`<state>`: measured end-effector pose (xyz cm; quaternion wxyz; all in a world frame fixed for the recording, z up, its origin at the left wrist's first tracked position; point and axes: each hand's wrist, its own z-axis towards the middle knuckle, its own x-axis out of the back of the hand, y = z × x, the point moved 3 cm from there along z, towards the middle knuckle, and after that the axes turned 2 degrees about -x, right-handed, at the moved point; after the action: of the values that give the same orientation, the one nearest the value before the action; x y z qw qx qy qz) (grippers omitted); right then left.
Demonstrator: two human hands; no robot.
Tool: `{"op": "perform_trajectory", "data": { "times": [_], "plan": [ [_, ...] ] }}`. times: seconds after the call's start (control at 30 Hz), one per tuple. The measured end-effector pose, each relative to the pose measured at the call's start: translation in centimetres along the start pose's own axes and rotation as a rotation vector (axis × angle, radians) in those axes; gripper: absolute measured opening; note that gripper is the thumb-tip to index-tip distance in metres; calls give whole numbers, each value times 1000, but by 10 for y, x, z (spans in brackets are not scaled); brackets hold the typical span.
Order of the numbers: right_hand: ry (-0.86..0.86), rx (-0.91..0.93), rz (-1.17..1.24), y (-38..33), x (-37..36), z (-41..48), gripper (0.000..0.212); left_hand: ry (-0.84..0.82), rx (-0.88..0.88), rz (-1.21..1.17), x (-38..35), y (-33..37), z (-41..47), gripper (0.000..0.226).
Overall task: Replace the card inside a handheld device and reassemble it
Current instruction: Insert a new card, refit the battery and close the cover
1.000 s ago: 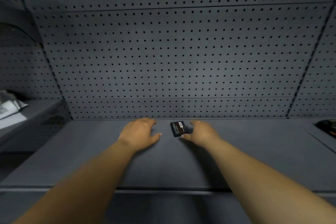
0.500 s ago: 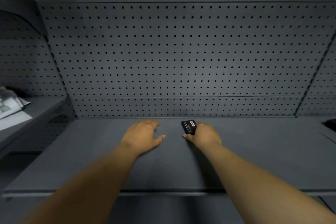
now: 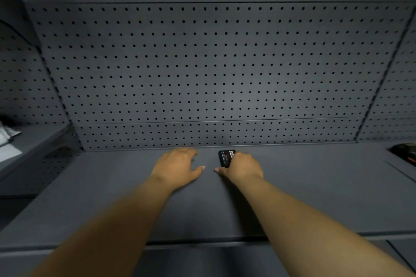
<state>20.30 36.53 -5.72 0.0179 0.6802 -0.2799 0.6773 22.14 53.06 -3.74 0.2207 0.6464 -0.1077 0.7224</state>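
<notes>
2 hands: right hand fingers grip black device (by pegboard edge); left hand flat, fingers spread

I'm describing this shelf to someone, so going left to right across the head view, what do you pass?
Pale papers on the side shelf → left hand → small black device → right hand → dark object at the right edge.

The right hand covers part of the small black device.
</notes>
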Motion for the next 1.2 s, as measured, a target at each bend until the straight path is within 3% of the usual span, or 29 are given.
{"op": "perform_trajectory", "data": {
  "times": [0.07,0.23,0.37,0.47,0.7,0.87,1.07,1.2],
  "plan": [
    [13,6,-21,-1,0,1,56,-3,2,1,0,3,0,57],
    [57,47,-21,2,2,5,24,2,16,-4,0,6,3,56],
    [23,52,-2,2,-1,7,60,10,4,-10,-2,13,2,54],
    [-29,134,-18,1,-5,8,69,8,3,-2,-3,14,1,54],
    [-174,305,-244,-5,-17,10,56,-7,28,-10,-5,7,-2,54],
    [-153,245,-100,-7,-10,18,41,-17,38,-26,-6,0,-1,53],
    [-178,272,-279,-8,-13,12,49,-14,34,-25,-6,-3,-1,54],
    [-180,300,-203,-8,-15,15,44,-17,28,-28,-6,-7,0,53]
  ]
}}
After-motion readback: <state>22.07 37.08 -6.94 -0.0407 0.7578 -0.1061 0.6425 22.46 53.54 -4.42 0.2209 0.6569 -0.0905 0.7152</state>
